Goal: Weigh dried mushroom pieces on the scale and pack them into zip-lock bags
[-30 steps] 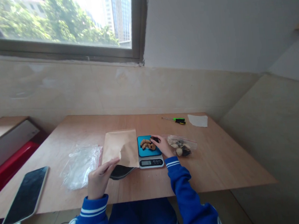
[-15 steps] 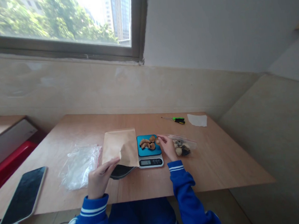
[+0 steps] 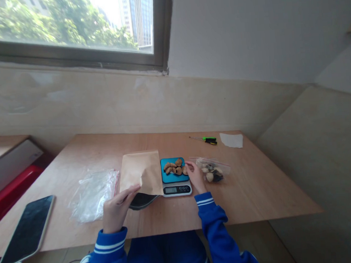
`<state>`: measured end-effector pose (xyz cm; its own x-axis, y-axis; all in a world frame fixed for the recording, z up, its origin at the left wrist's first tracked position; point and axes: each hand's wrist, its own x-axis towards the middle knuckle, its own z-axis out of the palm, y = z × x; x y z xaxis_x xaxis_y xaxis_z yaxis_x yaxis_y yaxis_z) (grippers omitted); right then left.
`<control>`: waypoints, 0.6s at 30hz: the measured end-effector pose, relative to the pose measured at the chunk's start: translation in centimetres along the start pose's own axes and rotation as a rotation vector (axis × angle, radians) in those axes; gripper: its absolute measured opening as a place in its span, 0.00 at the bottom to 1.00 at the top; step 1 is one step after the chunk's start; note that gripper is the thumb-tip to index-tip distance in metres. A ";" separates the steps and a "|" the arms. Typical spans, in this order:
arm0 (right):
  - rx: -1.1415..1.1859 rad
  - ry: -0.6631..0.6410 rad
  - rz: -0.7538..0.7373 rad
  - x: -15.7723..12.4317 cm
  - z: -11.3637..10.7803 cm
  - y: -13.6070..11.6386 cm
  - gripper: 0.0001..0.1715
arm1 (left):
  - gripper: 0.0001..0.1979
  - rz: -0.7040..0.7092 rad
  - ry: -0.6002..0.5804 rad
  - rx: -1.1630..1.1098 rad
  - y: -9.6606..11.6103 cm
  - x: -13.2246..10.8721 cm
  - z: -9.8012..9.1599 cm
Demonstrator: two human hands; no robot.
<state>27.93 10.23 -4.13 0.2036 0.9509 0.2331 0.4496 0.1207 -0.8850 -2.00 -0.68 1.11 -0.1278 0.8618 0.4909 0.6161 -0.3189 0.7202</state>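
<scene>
My left hand [image 3: 116, 211] pinches the near edge of a brown kraft paper bag [image 3: 143, 170], thumb on top. Below that edge shows a dark, curved part [image 3: 143, 201]; I cannot tell whether it is the bag's inside. Right of the bag stands a kitchen scale [image 3: 177, 189] with a blue top and a small display. Several brown dried pieces [image 3: 172, 167], like dried mushrooms, lie on it. At the scale's right edge my right hand [image 3: 196, 176] has its fingertips closed on one rounder brown dried piece [image 3: 184, 170], which rests against the others.
A clear zip bag [image 3: 213, 172] with dark and pale lumps lies right of my right hand. Clear plastic bags [image 3: 92, 194] lie left, near a tablet [image 3: 27, 232] with a white cable. Green-and-black-handled screwdrivers [image 3: 209, 140] and white paper [image 3: 231, 140] are at the back.
My right hand has lowered slightly with the brown dried piece, bringing it down beside the others on the scale. The left hand and paper bag have stayed in place.
</scene>
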 end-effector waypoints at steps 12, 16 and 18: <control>0.274 -0.117 -0.061 -3.8 -2.9 -6.3 0.16 | 0.12 -0.051 0.011 -0.025 0.0 -0.1 0.3; 0.461 -0.655 -0.084 -6.7 -3.2 -11.2 0.17 | 0.12 -0.072 0.041 -0.012 0.6 -0.1 0.8; 0.411 -0.931 -0.179 -8.1 -2.5 -13.0 0.18 | 0.11 -0.073 0.045 -0.001 0.9 -0.1 1.1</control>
<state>22.59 0.20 6.53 -0.6693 0.7324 0.1253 0.0397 0.2036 -0.9782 -0.56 -0.61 1.18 -0.2066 0.8642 0.4587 0.6029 -0.2568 0.7554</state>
